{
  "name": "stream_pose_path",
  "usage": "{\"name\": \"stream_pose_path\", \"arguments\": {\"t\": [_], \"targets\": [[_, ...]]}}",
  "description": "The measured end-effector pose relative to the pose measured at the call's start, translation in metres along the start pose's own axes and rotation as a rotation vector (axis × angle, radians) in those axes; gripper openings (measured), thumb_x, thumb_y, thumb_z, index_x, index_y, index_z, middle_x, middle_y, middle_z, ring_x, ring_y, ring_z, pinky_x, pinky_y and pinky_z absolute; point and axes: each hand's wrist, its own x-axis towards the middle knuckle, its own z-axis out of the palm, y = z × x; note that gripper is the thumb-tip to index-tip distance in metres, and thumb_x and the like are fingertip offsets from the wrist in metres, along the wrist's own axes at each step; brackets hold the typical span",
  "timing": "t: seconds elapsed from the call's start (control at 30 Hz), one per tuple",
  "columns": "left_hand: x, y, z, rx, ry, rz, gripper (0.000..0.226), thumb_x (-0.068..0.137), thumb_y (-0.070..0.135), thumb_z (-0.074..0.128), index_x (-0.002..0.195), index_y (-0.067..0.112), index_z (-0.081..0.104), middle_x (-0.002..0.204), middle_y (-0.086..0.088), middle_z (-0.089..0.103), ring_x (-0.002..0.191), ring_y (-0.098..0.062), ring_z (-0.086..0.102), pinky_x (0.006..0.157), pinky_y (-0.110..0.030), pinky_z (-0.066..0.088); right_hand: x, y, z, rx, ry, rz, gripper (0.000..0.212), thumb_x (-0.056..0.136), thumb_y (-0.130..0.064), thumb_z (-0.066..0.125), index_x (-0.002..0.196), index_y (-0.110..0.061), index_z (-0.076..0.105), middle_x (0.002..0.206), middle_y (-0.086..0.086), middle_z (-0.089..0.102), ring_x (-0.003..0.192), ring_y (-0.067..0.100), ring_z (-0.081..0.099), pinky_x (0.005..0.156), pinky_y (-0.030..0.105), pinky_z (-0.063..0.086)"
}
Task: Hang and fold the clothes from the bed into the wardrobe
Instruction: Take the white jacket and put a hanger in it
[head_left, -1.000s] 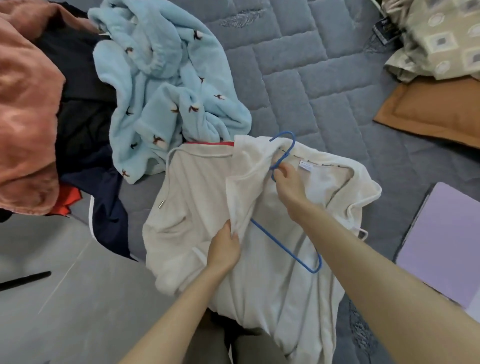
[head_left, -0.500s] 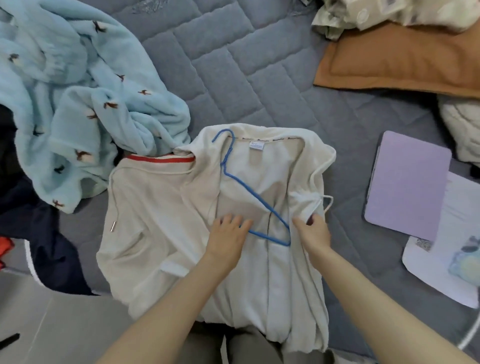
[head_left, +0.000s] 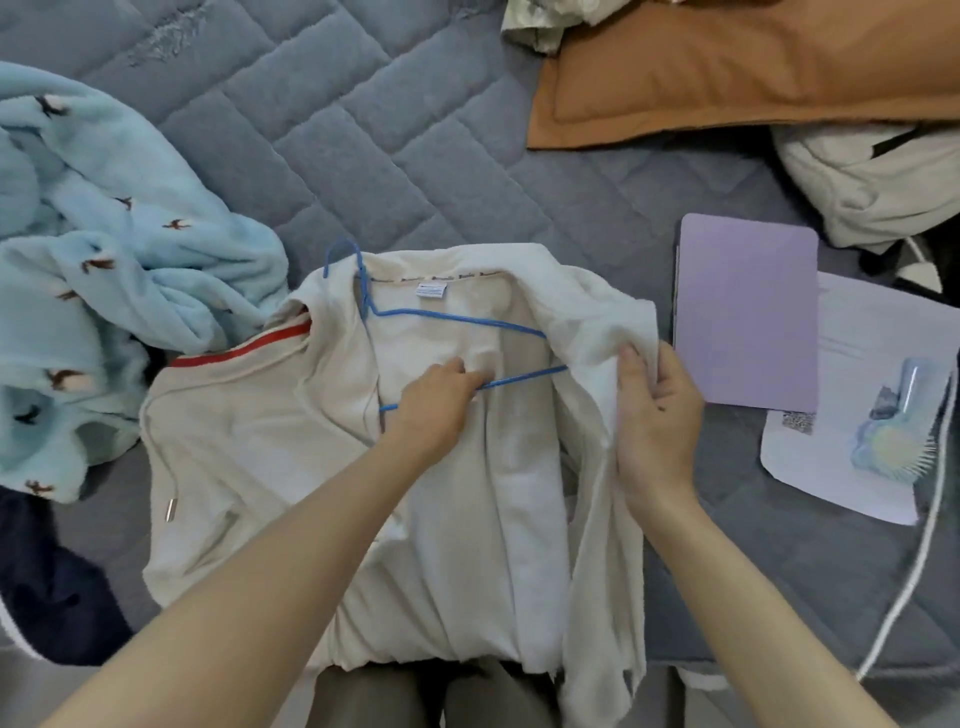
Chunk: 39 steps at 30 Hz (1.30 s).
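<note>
The cream jacket (head_left: 509, 493) lies on the quilted bed (head_left: 363, 156), collar pointing away, long axis toward the person. The left hand (head_left: 436, 405) grips the blue hanger (head_left: 441, 315) (inside the jacket); the right hand (head_left: 657, 415) pinches the front edge.

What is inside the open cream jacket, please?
A blue hanger lies inside the jacket, hook poking past the collar, the left hand gripping its lower bar. Its right tip is hidden under the flap the right hand holds.
</note>
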Motion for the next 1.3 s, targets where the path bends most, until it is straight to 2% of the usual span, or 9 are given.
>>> {"name": "stream_pose_path", "arguments": {"t": [0.17, 0.27, 0.33, 0.53, 0.7, 0.9, 1.1, 1.2, 1.3], "targets": [[-0.022, -0.01, -0.011, -0.651, 0.077, -0.073, 0.052, 0.09, -0.002, 0.049, 0.14, 0.012, 0.045, 0.132, -0.01, 0.051, 0.117, -0.027, 0.055, 0.101, -0.033, 0.04, -0.001, -0.015, 0.035, 0.067, -0.349, 0.12, 0.023, 0.101, -0.023, 0.047, 0.115, -0.013, 0.061, 0.106, -0.001, 0.068, 0.088, 0.001, 0.056, 0.075, 0.011, 0.043], [-0.075, -0.03, 0.004, -0.329, 0.399, -0.171, 0.055, 0.083, 0.001, 0.057, 0.136, 0.012, 0.049, 0.128, -0.011, 0.053, 0.11, -0.034, 0.053, 0.09, -0.043, 0.043, -0.01, 0.012, 0.043, -0.144, -0.632, 0.385, 0.037, 0.099, -0.021, 0.048, 0.136, -0.02, 0.049, 0.135, -0.006, 0.053, 0.111, 0.001, 0.049, 0.084, 0.011, 0.039], [-0.113, -0.039, 0.02, -0.238, 0.485, -0.258, 0.058, 0.085, 0.02, 0.064, 0.139, 0.019, 0.044, 0.137, -0.01, 0.044, 0.119, -0.033, 0.045, 0.093, -0.047, 0.037, -0.02, 0.034, 0.038, -0.383, -0.583, 0.391, 0.036, 0.096, -0.02, 0.051, 0.132, -0.02, 0.052, 0.135, -0.005, 0.052, 0.114, 0.009, 0.049, 0.093, 0.023, 0.041], [-0.201, -0.066, 0.075, -0.122, 0.123, -0.416, 0.085, 0.07, 0.073, 0.018, 0.145, 0.036, 0.029, 0.143, 0.007, 0.035, 0.131, -0.016, 0.031, 0.106, -0.043, 0.014, -0.073, 0.093, 0.003, -0.79, -0.714, 0.423, 0.055, 0.083, -0.018, 0.065, 0.134, -0.017, 0.044, 0.136, 0.006, 0.044, 0.121, 0.02, 0.047, 0.088, 0.026, 0.039], [-0.231, -0.096, 0.103, -0.004, 0.037, -0.469, 0.057, 0.086, 0.048, 0.055, 0.134, 0.021, 0.045, 0.121, -0.002, 0.057, 0.112, -0.025, 0.053, 0.107, -0.051, 0.011, -0.099, 0.113, -0.008, -1.058, -0.622, 0.356, 0.042, 0.084, -0.023, 0.062, 0.12, -0.015, 0.042, 0.116, 0.008, 0.054, 0.103, 0.029, 0.056, 0.074, 0.033, 0.043], [-0.256, -0.105, 0.105, -0.44, 0.078, -0.438, 0.015, 0.101, 0.029, 0.037, 0.101, 0.015, 0.044, 0.074, -0.002, 0.056, 0.065, -0.021, 0.052, 0.055, -0.033, 0.035, -0.149, 0.102, -0.002, -1.138, -0.602, 0.152, 0.005, 0.097, -0.018, 0.035, 0.093, -0.015, 0.033, 0.084, 0.008, 0.051, 0.074, 0.026, 0.045, 0.061, 0.034, 0.031], [-0.27, -0.109, 0.053, -0.364, 0.35, -0.255, 0.01, 0.1, 0.033, 0.042, 0.094, 0.024, 0.04, 0.069, 0.009, 0.053, 0.058, -0.01, 0.049, 0.048, -0.027, 0.028, -0.164, 0.047, 0.01, -0.817, -0.327, 0.135, 0.01, 0.098, -0.018, 0.04, 0.099, -0.008, 0.042, 0.09, 0.016, 0.055, 0.087, 0.035, 0.053, 0.071, 0.04, 0.04], [-0.247, -0.106, 0.008, -0.645, 0.409, -0.281, 0.012, 0.099, 0.03, 0.044, 0.099, 0.018, 0.045, 0.078, 0.006, 0.055, 0.07, -0.015, 0.052, 0.051, -0.022, 0.032, -0.152, 0.007, 0.028, -0.504, -0.152, 0.157, 0.017, 0.098, -0.019, 0.047, 0.108, -0.006, 0.045, 0.1, 0.015, 0.057, 0.095, 0.034, 0.059, 0.08, 0.047, 0.051], [-0.215, -0.092, -0.031, -1.121, 0.357, -0.282, 0.033, 0.096, 0.03, 0.052, 0.126, 0.018, 0.044, 0.111, 0.0, 0.06, 0.095, -0.014, 0.056, 0.066, -0.017, 0.042, -0.14, -0.027, 0.052, 0.017, -0.258, 0.338, 0.02, 0.095, -0.018, 0.056, 0.114, -0.014, 0.052, 0.102, 0.003, 0.062, 0.087, 0.017, 0.064, 0.071, 0.029, 0.059]]}}
